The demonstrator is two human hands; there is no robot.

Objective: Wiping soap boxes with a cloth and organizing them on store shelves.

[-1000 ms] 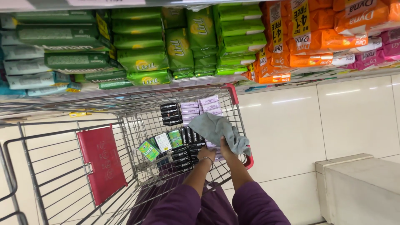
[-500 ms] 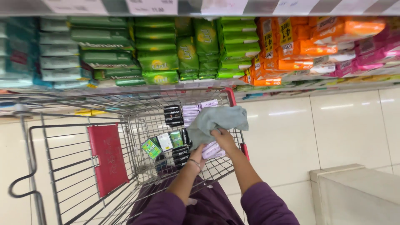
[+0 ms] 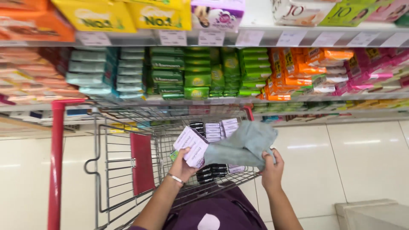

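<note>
Left hand (image 3: 184,164) grips white box (image 3: 191,146) | right hand (image 3: 272,166) grips grey cloth (image 3: 245,145)

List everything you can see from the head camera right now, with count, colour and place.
Shopping cart: one, metal wire with red handle and red seat flap, centre left on the floor.
Pale lilac box: one, lifted over the cart.
Grey-green cloth: one, over the cart's right side.
Small boxes in cart: several, lilac and black, on the cart's bottom.
Shelf packs: many, teal, green, orange, pink, stacked on the shelf behind.
Top-shelf boxes: several, yellow, orange, white, above the price rail.
Floor tiles: white, glossy, right.
Left hand: holds the lilac box; bracelet on wrist.
Right hand: grips the cloth.
</note>
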